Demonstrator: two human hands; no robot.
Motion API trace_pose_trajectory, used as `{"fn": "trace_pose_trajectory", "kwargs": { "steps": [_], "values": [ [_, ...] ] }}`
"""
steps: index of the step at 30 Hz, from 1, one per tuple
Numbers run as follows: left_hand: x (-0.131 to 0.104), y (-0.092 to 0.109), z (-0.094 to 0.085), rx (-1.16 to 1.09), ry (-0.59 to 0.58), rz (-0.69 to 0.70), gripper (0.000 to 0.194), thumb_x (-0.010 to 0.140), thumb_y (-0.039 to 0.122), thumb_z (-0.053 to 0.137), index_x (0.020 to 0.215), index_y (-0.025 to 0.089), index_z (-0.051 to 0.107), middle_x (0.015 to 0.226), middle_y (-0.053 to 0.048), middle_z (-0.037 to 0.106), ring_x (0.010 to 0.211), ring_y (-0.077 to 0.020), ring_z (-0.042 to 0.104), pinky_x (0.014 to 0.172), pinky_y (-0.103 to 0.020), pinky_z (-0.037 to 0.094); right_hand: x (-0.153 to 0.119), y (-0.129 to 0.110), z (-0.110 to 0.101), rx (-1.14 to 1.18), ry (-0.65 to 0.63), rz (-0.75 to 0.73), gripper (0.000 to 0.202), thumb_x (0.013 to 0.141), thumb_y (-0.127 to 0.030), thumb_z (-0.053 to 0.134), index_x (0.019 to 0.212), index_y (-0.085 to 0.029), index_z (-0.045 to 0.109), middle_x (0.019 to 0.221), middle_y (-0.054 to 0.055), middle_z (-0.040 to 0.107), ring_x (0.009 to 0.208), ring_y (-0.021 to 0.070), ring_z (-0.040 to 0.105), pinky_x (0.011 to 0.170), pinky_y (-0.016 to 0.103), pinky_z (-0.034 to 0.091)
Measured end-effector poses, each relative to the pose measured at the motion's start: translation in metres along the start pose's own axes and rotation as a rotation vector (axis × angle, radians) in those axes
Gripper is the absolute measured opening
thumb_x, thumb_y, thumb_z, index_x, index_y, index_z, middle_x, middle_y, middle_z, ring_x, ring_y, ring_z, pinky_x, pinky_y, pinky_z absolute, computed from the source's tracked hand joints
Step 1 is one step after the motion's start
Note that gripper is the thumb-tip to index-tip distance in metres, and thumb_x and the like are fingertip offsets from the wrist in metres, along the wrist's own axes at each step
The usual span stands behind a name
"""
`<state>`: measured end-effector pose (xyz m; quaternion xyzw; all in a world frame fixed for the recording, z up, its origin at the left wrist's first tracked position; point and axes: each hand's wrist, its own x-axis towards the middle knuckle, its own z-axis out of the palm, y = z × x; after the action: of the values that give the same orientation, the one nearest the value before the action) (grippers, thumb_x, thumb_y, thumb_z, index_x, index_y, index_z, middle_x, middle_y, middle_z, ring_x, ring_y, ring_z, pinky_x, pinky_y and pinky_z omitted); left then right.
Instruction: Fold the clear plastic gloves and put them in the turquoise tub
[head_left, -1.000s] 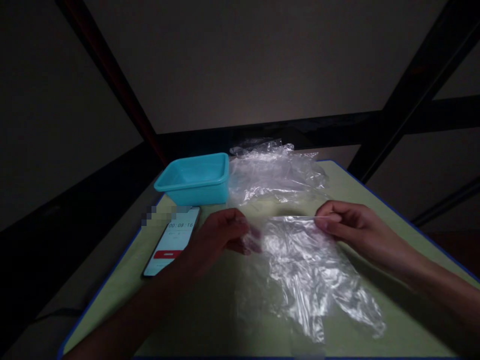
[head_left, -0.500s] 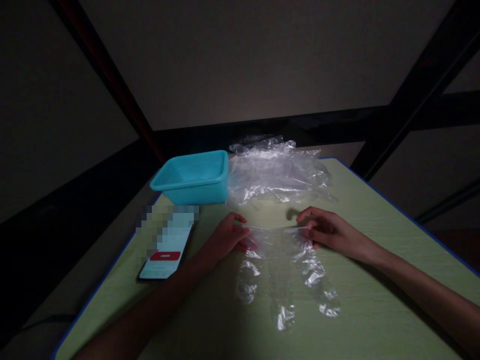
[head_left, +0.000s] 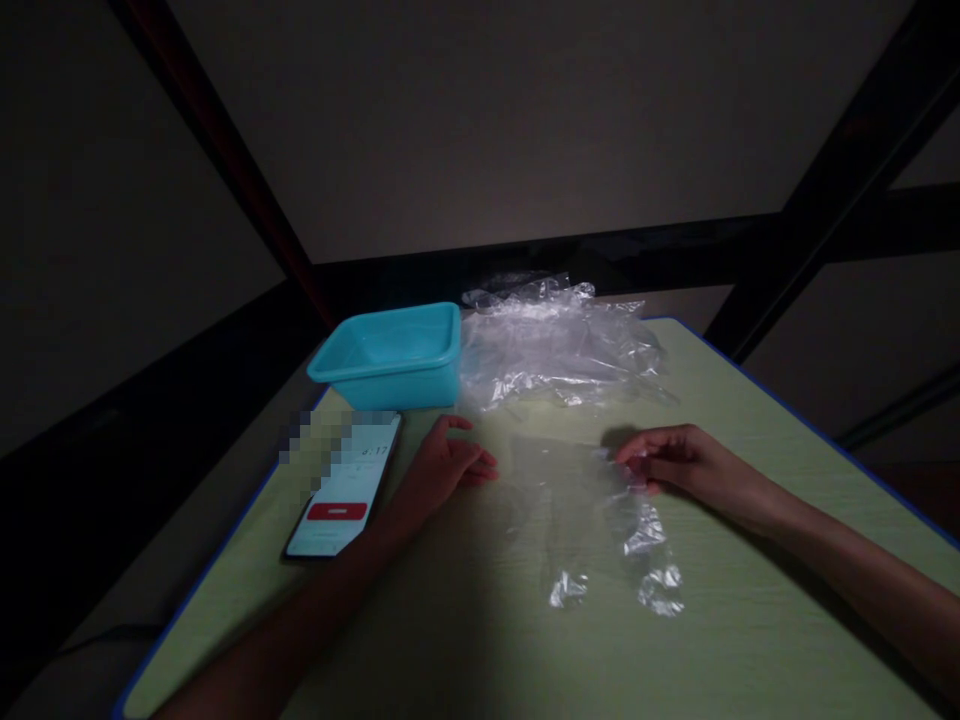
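Left hand [head_left: 447, 468] off plastic [head_left: 577, 500] (clear, crinkled)

Reaches in from the lower left with the left forearm [head_left: 330, 585] and from the lower right with the right forearm [head_left: 817, 545]. Holds the left hand [head_left: 446, 465] relaxed, fingers [head_left: 453, 422] lifted away from the thumb. Curls the right hand [head_left: 682, 465] inward, wrist nearly straight. Sets both hands roughly level, well apart.

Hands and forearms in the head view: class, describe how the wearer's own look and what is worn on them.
The left hand and right hand are bare, without gloves. No sleeves show on the left forearm or right forearm. I see no watch or bracelet; dim light hides finer markings.
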<state>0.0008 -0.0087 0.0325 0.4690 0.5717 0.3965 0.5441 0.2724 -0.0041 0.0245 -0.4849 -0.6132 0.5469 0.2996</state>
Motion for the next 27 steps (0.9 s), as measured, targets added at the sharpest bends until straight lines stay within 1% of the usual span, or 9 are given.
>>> {"fn": "trace_pose_trajectory", "kwargs": {
  "steps": [3, 6, 9, 11, 13, 15, 19, 23, 27],
  "values": [
    [0.003, -0.001, -0.003, -0.014, 0.008, 0.006, 0.017, 0.076, 0.015, 0.052, 0.089, 0.018, 0.040, 0.061, 0.003, 0.065, 0.056, -0.0130, 0.066, 0.056, -0.023, 0.050, -0.016, 0.002, 0.006, 0.025, 0.009, 0.051, 0.019, 0.071, -0.031, 0.067, 0.081, -0.016, 0.067, 0.066, 0.000, 0.063, 0.060, 0.0123, 0.061, 0.060, 0.029, 0.054],
    [0.006, -0.001, -0.005, -0.016, 0.023, 0.013, 0.017, 0.076, 0.014, 0.051, 0.088, 0.018, 0.040, 0.060, 0.003, 0.065, 0.056, -0.0132, 0.065, 0.055, -0.023, 0.050, -0.040, 0.007, 0.018, 0.070, -0.111, 0.116, 0.026, 0.074, -0.034, 0.066, 0.093, -0.018, 0.067, 0.077, 0.004, 0.067, 0.070, 0.0148, 0.065, 0.065, 0.029, 0.055],
    [0.008, -0.001, -0.007, -0.010, 0.041, 0.016, 0.016, 0.076, 0.013, 0.051, 0.087, 0.019, 0.040, 0.059, 0.003, 0.065, 0.055, -0.0128, 0.065, 0.053, -0.023, 0.050, -0.061, 0.009, 0.023, 0.080, -0.297, 0.075, 0.036, 0.077, -0.032, 0.062, 0.111, -0.022, 0.061, 0.087, 0.006, 0.068, 0.072, 0.0160, 0.067, 0.059, 0.027, 0.055],
    [0.009, -0.001, -0.007, 0.000, 0.051, 0.020, 0.016, 0.076, 0.013, 0.051, 0.087, 0.019, 0.040, 0.059, 0.003, 0.065, 0.054, -0.0126, 0.065, 0.053, -0.023, 0.049, -0.066, 0.003, 0.020, -0.041, -0.309, -0.014, 0.038, 0.080, -0.031, 0.058, 0.117, -0.023, 0.058, 0.079, 0.004, 0.069, 0.065, 0.0158, 0.066, 0.057, 0.028, 0.056],
    [0.009, -0.001, -0.007, 0.007, 0.059, 0.032, 0.016, 0.076, 0.012, 0.050, 0.087, 0.018, 0.041, 0.059, 0.004, 0.065, 0.054, -0.0124, 0.065, 0.053, -0.023, 0.049, -0.061, -0.007, 0.014, -0.314, -0.190, -0.150, 0.025, 0.083, -0.031, 0.054, 0.103, -0.021, 0.067, 0.079, 0.006, 0.069, 0.070, 0.0188, 0.067, 0.062, 0.033, 0.057],
    [0.008, -0.001, -0.007, 0.010, 0.071, 0.046, 0.015, 0.076, 0.012, 0.050, 0.087, 0.018, 0.041, 0.059, 0.004, 0.064, 0.053, -0.0122, 0.064, 0.053, -0.022, 0.049, -0.048, -0.018, 0.009, -0.564, -0.137, -0.316, 0.025, 0.086, -0.030, 0.051, 0.102, -0.021, 0.068, 0.097, 0.008, 0.070, 0.087, 0.0226, 0.066, 0.075, 0.038, 0.055],
    [0.005, -0.002, -0.006, 0.007, 0.100, 0.074, 0.014, 0.075, 0.013, 0.049, 0.086, 0.018, 0.042, 0.057, 0.005, 0.063, 0.052, -0.0120, 0.063, 0.052, -0.022, 0.048, -0.012, -0.026, 0.009, -0.850, -0.345, -0.546, 0.050, 0.086, -0.039, 0.053, 0.132, -0.021, 0.046, 0.135, 0.009, 0.048, 0.124, 0.0251, 0.043, 0.103, 0.045, 0.035],
    [0.003, -0.001, -0.007, 0.005, 0.134, 0.155, 0.015, 0.074, 0.017, 0.051, 0.087, 0.018, 0.043, 0.060, 0.005, 0.064, 0.055, -0.0119, 0.064, 0.054, -0.022, 0.048, 0.015, -0.017, 0.018, -0.991, -0.494, -0.539, 0.090, 0.072, -0.057, 0.062, 0.143, -0.020, 0.020, 0.147, 0.012, 0.027, 0.136, 0.0305, 0.017, 0.108, 0.057, 0.011],
    [0.001, -0.001, -0.009, 0.010, 0.139, 0.247, 0.022, 0.070, 0.024, 0.055, 0.088, 0.018, 0.043, 0.063, 0.004, 0.064, 0.056, -0.0145, 0.064, 0.050, -0.023, 0.046, 0.023, -0.009, 0.020, -0.995, -0.538, -0.470, 0.099, 0.066, -0.062, 0.064, 0.143, -0.023, 0.016, 0.148, 0.011, 0.022, 0.136, 0.0324, 0.011, 0.106, 0.060, 0.003]
  ]
}}
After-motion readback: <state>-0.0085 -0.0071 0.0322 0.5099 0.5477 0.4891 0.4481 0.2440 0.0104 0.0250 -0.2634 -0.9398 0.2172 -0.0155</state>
